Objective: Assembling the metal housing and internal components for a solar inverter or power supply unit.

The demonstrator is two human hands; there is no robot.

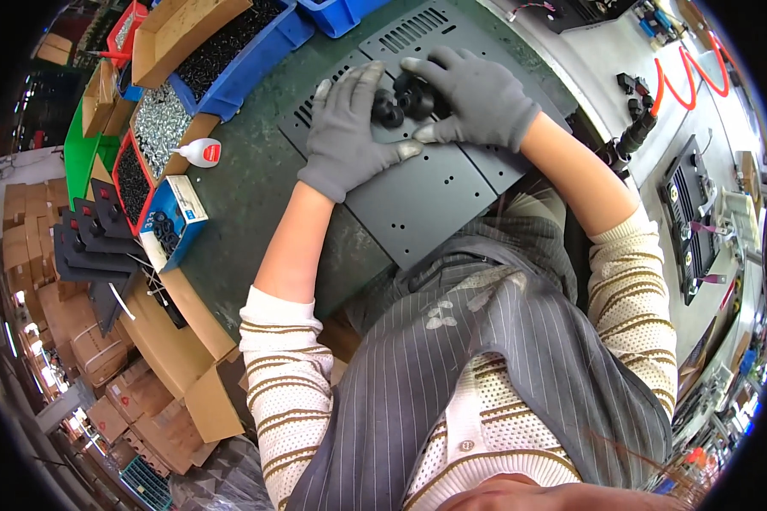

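On a dark grey metal panel (435, 183) with slots and small holes lies a cluster of black round parts (389, 112), perhaps feet or knobs. My left hand (347, 128), in a grey glove, rests flat at the left of the cluster with its fingers stretched and its thumb out. From the right, my right hand (477, 98), gloved too, curves around the parts, its thumb and fingers apart. Together the hands frame the cluster. My right palm hides some of the parts, and whether the right fingers touch them is hard to see.
A blue bin (256, 60) of small black pieces and a tray of silvery screws (164, 119) stand at the far left. Nearer are a white bottle (200, 152) and a blue box (175, 223) with black rings. Cartons (102, 341) are stacked leftward. A coiled orange hose (686, 81) hangs at the right.
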